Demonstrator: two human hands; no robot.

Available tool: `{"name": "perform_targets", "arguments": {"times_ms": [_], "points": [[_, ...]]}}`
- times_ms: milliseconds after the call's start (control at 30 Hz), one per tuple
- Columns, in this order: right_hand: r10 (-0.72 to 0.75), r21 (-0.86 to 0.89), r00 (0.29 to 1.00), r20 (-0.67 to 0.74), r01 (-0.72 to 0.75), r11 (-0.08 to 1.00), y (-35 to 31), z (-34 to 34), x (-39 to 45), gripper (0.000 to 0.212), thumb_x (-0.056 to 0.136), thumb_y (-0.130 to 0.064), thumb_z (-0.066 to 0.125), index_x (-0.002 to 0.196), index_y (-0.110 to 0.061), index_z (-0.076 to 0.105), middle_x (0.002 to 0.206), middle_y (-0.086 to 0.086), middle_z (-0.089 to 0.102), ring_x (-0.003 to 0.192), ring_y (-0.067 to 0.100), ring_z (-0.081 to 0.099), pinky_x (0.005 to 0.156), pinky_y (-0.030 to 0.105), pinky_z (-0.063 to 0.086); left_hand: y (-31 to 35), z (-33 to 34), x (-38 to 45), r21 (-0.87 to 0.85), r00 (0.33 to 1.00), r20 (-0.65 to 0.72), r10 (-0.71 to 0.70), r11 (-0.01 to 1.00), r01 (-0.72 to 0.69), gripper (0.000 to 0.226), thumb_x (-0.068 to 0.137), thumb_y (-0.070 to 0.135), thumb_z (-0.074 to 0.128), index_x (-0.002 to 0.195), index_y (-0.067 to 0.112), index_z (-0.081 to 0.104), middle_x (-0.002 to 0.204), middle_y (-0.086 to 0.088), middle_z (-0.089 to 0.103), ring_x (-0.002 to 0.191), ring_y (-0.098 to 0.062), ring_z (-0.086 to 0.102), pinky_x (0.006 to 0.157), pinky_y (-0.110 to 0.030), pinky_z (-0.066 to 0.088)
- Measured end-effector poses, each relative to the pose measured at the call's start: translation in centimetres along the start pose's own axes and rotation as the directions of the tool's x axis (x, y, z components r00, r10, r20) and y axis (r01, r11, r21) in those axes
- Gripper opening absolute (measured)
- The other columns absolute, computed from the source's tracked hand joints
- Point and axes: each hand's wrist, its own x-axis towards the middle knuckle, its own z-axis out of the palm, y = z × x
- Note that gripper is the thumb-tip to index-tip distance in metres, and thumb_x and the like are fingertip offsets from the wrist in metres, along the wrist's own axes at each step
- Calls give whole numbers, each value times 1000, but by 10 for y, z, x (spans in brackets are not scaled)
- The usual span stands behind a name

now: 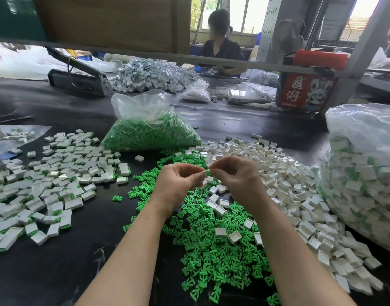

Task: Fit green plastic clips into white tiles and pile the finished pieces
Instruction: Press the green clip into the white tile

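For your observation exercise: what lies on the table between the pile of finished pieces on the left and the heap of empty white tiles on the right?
In the head view, loose green clips lie between the finished pieces and white tiles.

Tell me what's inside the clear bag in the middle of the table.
The bag holds loose green clips, filling its lower half; the top is crumpled, empty plastic. Whatever lies deeper under the clips is hidden.

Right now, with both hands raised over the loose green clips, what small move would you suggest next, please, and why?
Probably press the small white-and-green piece fully together: the left hand and right hand both pinch it. Then it would likely go to the finished white tiles with green edges on the left.
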Motion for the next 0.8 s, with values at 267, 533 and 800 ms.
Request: {"name": "perform_targets", "arguments": {"times_ms": [267, 533, 800], "points": [[-28, -62, 999, -23, 26, 998, 0, 2, 1, 8, 84, -5, 73, 92, -7, 73, 84, 6, 74, 79, 20, 71, 79, 36, 59, -2, 0, 0, 52, 999, -33, 20, 999, -18, 4, 83, 13, 78, 85, 13, 75, 76, -7, 76, 69, -13, 70, 62, -18, 53], [-17, -19, 999, -32, 16, 1000, 1, 2, 1, 9, 85, -7, 73, 93, -7, 73, 86, 5, 74, 80, 17, 71, 78, 28, 58, 1, -3, 0, -53, 999, 46, -5, 999, 8, 7, 81, 13, 77, 88, 12, 75, 76, -5, 76, 68, -11, 71, 62, -16, 53], [17, 47, 999, 45, -19, 999, 3, -1, 1, 8, 84, -5, 72, 92, -6, 73, 85, 6, 73, 74, 8, 68, 71, 20, 54, -3, -6, 0, -100, 996, 85, -18, 995, 26, 20, 71, 21, 80, 88, 11, 77, 80, -8, 76, 71, -15, 72, 62, -18, 53]]}}
